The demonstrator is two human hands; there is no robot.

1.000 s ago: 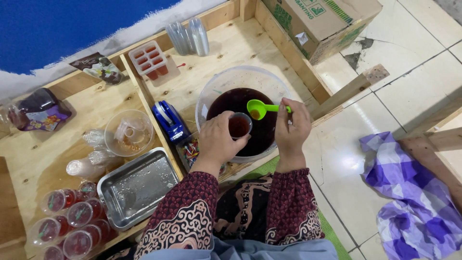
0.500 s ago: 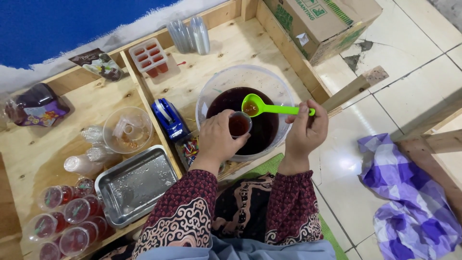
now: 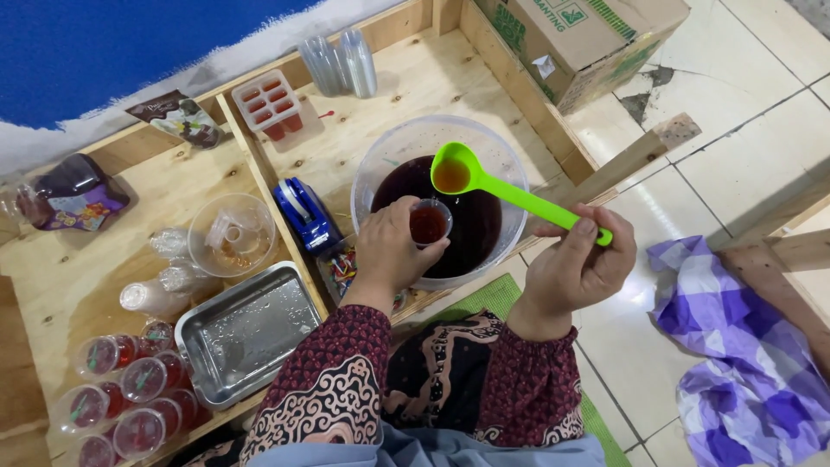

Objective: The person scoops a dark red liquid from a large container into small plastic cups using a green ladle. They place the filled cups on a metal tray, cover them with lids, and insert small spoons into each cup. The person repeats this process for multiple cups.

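With the left hand (image 3: 391, 251) gripping a small cup (image 3: 429, 223) over the bowl (image 3: 510, 164) of dark liquid, and the right hand (image 3: 577, 270) pinching the loaded green ladle (image 3: 484, 180) above it, a tilt risked spilling onto the wooden table (image 3: 415, 78).

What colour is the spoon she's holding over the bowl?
The spoon is bright green, with some amber liquid in its scoop. It shows clearly in the head view.

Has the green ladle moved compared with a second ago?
Yes. The green ladle has lifted out of the dark liquid and its scoop now sits nearer the far rim of the clear tub, carrying some liquid.
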